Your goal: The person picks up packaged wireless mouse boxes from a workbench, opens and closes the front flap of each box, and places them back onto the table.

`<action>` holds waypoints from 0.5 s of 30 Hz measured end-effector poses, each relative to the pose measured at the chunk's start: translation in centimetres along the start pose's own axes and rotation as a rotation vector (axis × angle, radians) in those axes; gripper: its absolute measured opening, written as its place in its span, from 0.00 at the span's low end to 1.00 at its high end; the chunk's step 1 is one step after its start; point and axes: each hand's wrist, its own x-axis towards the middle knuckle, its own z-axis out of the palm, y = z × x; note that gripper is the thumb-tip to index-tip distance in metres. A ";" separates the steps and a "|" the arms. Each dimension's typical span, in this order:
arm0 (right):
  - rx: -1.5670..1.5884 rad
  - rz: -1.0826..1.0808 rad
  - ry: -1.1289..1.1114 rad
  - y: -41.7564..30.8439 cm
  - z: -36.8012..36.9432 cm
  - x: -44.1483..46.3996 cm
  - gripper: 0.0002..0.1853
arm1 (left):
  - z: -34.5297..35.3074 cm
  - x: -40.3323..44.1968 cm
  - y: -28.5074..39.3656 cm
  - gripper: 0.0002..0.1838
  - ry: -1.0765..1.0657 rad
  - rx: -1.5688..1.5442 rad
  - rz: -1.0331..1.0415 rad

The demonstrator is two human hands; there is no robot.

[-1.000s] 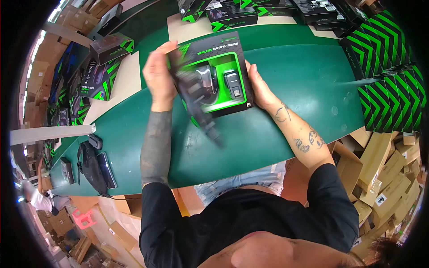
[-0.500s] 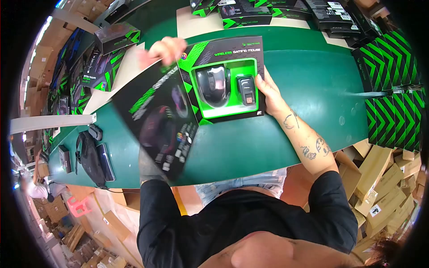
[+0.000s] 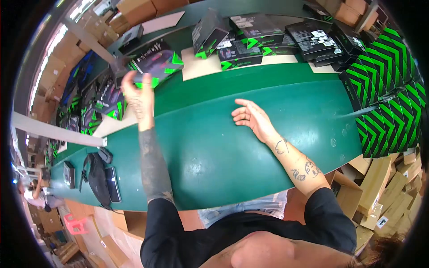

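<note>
My left hand [image 3: 139, 98] is stretched toward the far left of the bench, slightly blurred, its thumb and fingers apart. Just beyond its fingertips is a black and green gaming mouse box [image 3: 157, 63], lid closed, above the pile on the left. Whether a fingertip still touches the box I cannot make out. My right hand [image 3: 254, 119] hovers over the middle of the green table [image 3: 214, 165], palm turned inward, fingers loosely extended with nothing in them.
More mouse boxes [image 3: 257, 31] stand along the back, and others [image 3: 109, 96] lie at left. Green-striped boxes [image 3: 380, 73] are stacked at right. A white beam [image 3: 58, 129] juts in from the left, above a black bag [image 3: 96, 174] and a phone [image 3: 113, 184]. Cartons [image 3: 380, 192] fill the lower right.
The open mouse box, held before me in both hands, has been closed and moved to the far left. My right hand has let go of it; my left has reached out leftward.
</note>
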 end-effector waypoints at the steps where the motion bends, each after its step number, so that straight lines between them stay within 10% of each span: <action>1: 0.012 0.001 0.004 0.0 0.0 -0.1 0.24 | 1.9 -0.7 2.1 0.26 -0.105 -0.076 -0.049; 4: 0.039 0.008 -0.024 0.1 -0.3 0.1 0.21 | 9.2 -1.1 7.4 0.32 -0.249 -0.006 0.237; 8: 0.075 0.005 -0.092 0.1 -0.6 -0.1 0.20 | 21.3 -1.6 7.3 0.60 -0.266 0.229 0.120; 15: 0.080 0.063 -0.085 -0.1 -1.3 -0.4 0.20 | 21.7 2.7 2.1 0.46 -0.218 0.167 0.042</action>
